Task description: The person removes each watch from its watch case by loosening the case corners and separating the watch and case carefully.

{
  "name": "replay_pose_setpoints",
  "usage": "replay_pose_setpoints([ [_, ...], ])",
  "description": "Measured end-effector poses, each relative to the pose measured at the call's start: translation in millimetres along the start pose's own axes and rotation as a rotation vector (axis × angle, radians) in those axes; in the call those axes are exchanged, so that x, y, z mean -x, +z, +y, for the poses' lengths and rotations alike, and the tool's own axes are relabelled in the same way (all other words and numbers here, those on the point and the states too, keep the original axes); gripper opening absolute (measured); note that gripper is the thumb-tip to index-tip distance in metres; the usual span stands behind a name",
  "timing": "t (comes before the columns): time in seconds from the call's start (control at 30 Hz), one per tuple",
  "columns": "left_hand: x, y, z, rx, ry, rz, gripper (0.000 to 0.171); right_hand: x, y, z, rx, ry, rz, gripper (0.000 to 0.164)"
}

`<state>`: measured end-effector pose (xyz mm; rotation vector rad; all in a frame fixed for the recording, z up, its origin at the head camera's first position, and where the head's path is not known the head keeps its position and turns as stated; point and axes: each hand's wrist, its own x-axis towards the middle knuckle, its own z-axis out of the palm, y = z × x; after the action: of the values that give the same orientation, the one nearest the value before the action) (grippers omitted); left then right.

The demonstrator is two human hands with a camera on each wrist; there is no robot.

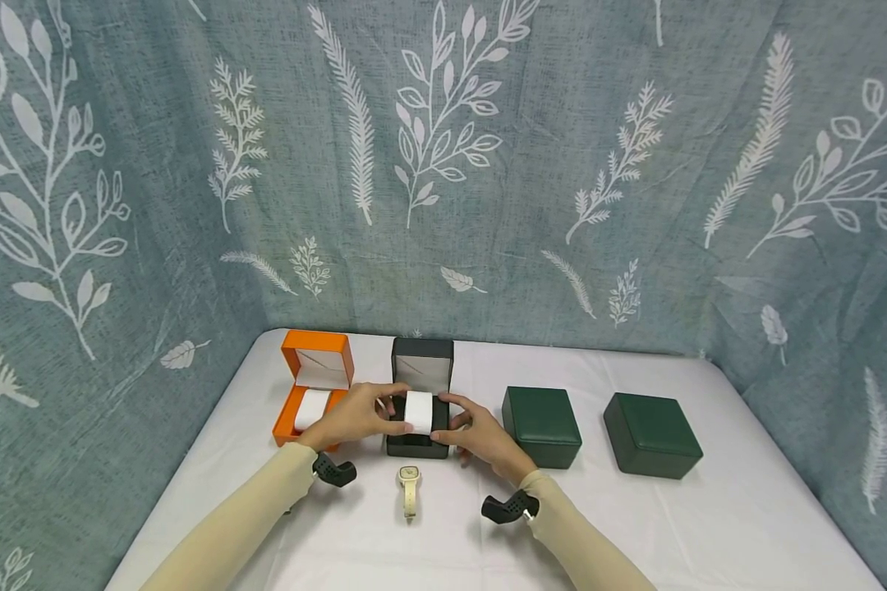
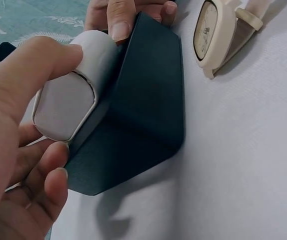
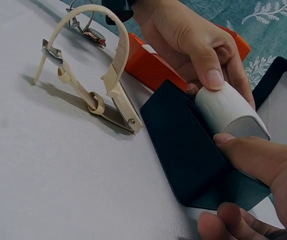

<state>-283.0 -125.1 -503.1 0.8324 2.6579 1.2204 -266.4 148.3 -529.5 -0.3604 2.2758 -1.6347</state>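
So the cushion [image 1: 419,410] was plain white, and the box [image 1: 417,451] around it looked near-black from the head view but more of a deep teal up close, with a pale grey lid lining [image 1: 421,373]. The other open box [image 1: 318,338] was bright orange, also with a white pillow [image 1: 312,409]. Two closed cases [image 1: 543,427] [image 1: 654,435] were solid dark green. The watch [image 1: 410,497] was cream, sleeves [image 1: 236,517] beige, wrist mounts [image 1: 334,470] black, tablecloth [image 1: 710,525] plain white. Backdrop [image 1: 488,271]? Dusty blue-green with white leaf and fern prints.
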Motion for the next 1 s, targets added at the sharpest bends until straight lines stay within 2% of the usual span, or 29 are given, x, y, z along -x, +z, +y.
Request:
replay_pose_setpoints([
  [0.33, -4.4, 6.9, -4.2, -0.062, -0.014, 0.015, 0.071, -3.0, -3.7, 2.4, -0.015, 0.022, -0.019, 0.077],
  [0.6, -6.1, 10.0, -6.1, -0.166, 0.036, 0.031, 0.065, -4.9, -3.4, 4.0, -0.011, 0.028, -0.011, 0.076],
  [0.87, -6.9, 11.1, -2.8, -0.169, 0.032, 0.038, 0.069, -5.0, -4.9, 2.4, -0.012, 0.026, -0.011, 0.076],
  [1.0, -8.1, 10.7, -1.1, -0.187, 0.033, 0.048, 0.065, -5.2, -5.6, 2.6, -0.013, 0.017, -0.010, 0.076],
])
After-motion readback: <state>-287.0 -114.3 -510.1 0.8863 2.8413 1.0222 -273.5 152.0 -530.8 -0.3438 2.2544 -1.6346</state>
